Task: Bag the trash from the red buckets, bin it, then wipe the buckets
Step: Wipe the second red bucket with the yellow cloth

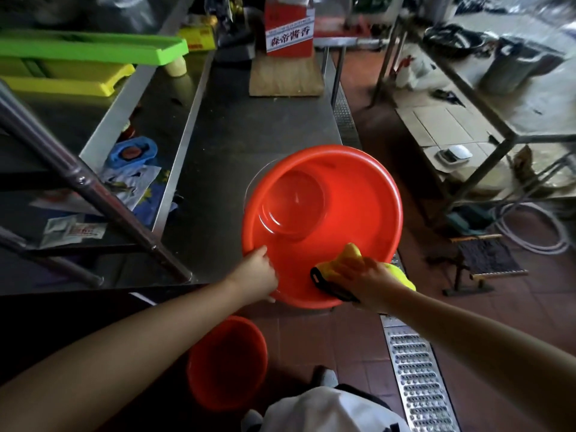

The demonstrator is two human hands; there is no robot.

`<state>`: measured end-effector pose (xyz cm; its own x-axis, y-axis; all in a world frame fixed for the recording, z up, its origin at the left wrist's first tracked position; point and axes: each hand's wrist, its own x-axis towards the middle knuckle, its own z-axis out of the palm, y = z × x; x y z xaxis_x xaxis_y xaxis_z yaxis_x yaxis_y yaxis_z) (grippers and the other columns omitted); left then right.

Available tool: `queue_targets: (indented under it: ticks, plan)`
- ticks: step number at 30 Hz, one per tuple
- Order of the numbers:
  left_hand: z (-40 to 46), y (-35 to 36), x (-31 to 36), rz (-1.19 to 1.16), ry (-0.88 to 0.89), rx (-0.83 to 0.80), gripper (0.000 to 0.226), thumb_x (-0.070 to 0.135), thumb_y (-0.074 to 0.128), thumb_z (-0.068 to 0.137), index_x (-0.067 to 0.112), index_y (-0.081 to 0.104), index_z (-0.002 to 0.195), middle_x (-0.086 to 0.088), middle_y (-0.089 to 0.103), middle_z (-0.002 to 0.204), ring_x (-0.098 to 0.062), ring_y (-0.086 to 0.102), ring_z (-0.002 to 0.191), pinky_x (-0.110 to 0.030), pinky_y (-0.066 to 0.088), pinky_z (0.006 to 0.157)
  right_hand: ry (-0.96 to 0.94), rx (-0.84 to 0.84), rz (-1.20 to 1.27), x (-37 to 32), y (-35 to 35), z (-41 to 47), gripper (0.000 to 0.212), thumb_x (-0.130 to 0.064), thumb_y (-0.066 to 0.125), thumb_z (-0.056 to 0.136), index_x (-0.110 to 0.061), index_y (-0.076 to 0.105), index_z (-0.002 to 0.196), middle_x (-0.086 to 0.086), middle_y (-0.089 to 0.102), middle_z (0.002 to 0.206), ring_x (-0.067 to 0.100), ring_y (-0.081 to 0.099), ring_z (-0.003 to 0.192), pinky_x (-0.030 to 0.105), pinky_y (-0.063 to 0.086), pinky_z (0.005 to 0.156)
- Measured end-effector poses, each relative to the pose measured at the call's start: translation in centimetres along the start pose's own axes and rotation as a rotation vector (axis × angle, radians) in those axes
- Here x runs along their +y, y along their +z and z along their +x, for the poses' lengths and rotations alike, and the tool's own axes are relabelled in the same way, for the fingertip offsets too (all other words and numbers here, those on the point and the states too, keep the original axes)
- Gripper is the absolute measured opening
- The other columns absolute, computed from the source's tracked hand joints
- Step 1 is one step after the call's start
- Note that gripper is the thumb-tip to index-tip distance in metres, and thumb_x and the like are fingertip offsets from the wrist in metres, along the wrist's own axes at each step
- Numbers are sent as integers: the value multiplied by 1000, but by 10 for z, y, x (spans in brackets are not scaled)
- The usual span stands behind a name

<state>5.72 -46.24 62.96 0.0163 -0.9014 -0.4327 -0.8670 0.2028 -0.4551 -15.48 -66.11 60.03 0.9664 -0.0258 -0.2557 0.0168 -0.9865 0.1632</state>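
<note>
Below the held red bucket [327, 219], another bucket [227, 363] beside a floor grate [417, 378].

Red bucket [343, 194] — bright orange-red, plain inside. Second bucket [227, 363] below, same red, darker in shade. Cloth [358, 260] yellow with a black edge. Trays: one lime green [93, 46], one yellow [68, 79]. Carton [290, 29] red, white label with red characters. Floor tiles [514, 307] brownish red; drain grate [417, 378] silver, perforated — table [249, 120] dark grey steel.
</note>
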Motion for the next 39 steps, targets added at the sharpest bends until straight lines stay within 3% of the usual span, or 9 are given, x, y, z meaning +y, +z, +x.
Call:
queue_targets:
  ticks: [4,9,13,17,21,26,31,36,39]
  plan:
    - [-1,-2,0,21,-104,-5,65,61,53,88,12,57,132,-12,62,127,-38,49,125,-65,6,114,-8,70,-54,-4,-3,3,59,-31,34,79,-15,69,123,8,71,113,43,67,106,44,60,67]
    - [20,-11,57,-204,-227,19,95,78,31,85,7,34,148,-22,43,145,-44,36,135,-63,12,112,-29,31,-26,-1,-7,4,66,-36,71,67,-20,65,131,1,70,118,31,68,106,41,59,72]
    - [34,-11,66,-281,-287,145,77,76,39,86,10,64,115,-15,70,107,-33,63,104,-48,40,99,19,22,74,0,-6,7,73,-44,78,69,-25,59,137,1,65,131,31,64,115,41,58,79]
    - [33,-6,61,-179,-238,231,64,76,56,77,14,67,67,-3,68,64,-22,64,61,-30,51,67,221,-132,310,-14,-3,23,69,-75,31,89,-41,39,148,-3,44,154,26,41,140,46,40,105]
    - [33,-1,55,-138,-188,254,60,74,59,76,15,65,66,-2,65,62,-21,62,58,-29,51,63,291,-197,434,-26,6,48,59,-75,29,91,-50,34,145,-6,41,155,27,41,139,47,37,108]
    - [31,2,67,-161,-165,223,65,77,52,77,15,72,77,-7,71,73,-22,65,64,-30,53,68,419,-201,153,10,14,61,46,-52,40,98,-41,43,142,3,47,145,35,28,137,46,31,111]
    - [35,-9,64,-192,-174,252,60,75,74,54,16,69,65,-3,65,62,-22,62,59,-30,52,66,300,-244,638,-24,22,78,60,-66,43,89,-51,30,145,8,41,143,39,42,133,46,42,107]
    - [42,-7,78,-144,-182,228,68,79,58,71,12,72,71,-11,69,69,-27,65,64,-37,54,74,467,-171,314,24,42,81,50,-48,43,99,-45,33,148,1,38,151,31,29,141,44,29,115]
    - [44,-12,76,-140,-168,240,65,78,63,66,14,73,68,-9,68,65,-27,66,64,-39,56,75,446,-266,542,0,46,99,57,-54,45,95,-48,22,146,11,30,155,39,34,140,50,35,112]
